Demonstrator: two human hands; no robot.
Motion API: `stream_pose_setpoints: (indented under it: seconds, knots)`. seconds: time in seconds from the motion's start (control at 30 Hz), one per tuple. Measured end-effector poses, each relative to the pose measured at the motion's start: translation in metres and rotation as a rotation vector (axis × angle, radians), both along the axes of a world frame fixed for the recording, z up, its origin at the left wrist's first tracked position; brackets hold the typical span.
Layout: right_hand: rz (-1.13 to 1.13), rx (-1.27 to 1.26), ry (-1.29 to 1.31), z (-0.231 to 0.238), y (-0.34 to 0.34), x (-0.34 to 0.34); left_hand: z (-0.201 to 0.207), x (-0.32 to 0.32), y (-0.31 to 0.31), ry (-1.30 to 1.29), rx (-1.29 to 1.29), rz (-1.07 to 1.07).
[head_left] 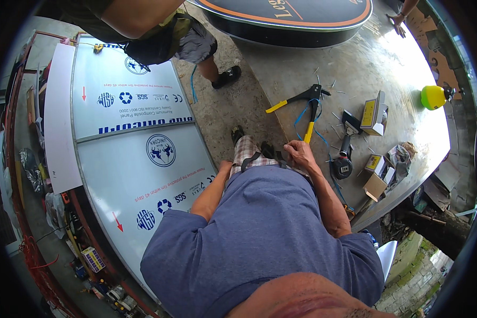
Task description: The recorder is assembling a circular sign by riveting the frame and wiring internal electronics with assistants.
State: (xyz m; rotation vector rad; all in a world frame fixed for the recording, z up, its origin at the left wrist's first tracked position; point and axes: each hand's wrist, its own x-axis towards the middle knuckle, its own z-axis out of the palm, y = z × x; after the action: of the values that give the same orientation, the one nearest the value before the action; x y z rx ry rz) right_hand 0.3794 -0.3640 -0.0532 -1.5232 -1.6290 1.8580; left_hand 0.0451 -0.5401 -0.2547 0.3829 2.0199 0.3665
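My right hand (300, 155) is at the near left edge of the metal-topped table, its fingers curled together. What they hold, if anything, is hidden. Just beyond it lies a hand riveter (312, 95) with a black head and yellow grips, one grip reaching close to my knuckles. A blue cord (319, 127) runs across the riveter and down the table. My left hand (225, 167) hangs low at my left hip, beside plaid shorts (245, 150); its fingers are out of sight.
Several rivets (336, 115), a black scraper (351, 121), a tape measure (341, 167) and small cartons (375, 114) lie on the table. A yellow-green round container (432, 97) stands right, an oval black sign (281, 32) far. White panels (138, 100) fill the left; another person (196, 45) stands beyond.
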Motion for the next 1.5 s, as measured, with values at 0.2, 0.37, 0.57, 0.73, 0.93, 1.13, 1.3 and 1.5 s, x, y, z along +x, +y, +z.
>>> stream_pose_setpoints:
  seconds: [0.2,0.37,0.57,0.73,0.93,1.13,1.3,1.5]
  knots:
    - [-0.004,0.010,0.000,-0.003,-0.001,0.000,0.016,0.006,0.002,-0.082,0.035,0.118]
    - [-0.005,0.004,0.008,-0.006,0.000,0.001,0.006,0.004,0.001,-0.018,0.031,0.064]
    - [-0.001,0.037,0.010,-0.008,-0.001,0.001,0.005,0.001,0.001,0.062,0.001,-0.022]
    - [-0.002,0.013,-0.014,-0.009,-0.001,0.001,0.021,0.007,0.005,0.087,0.010,-0.038]
    - [-0.013,-0.016,0.000,-0.006,-0.002,0.001,0.019,0.005,0.007,0.101,-0.012,-0.019]
    - [-0.001,-0.023,-0.018,-0.003,-0.001,0.001,0.023,0.007,0.008,0.128,-0.025,-0.039]
    - [0.000,0.017,0.003,-0.003,-0.001,0.001,0.023,0.007,0.008,0.090,-0.011,-0.064]
    - [0.026,0.076,-0.008,0.000,-0.001,0.002,0.001,0.000,0.005,0.126,-0.050,-0.168]
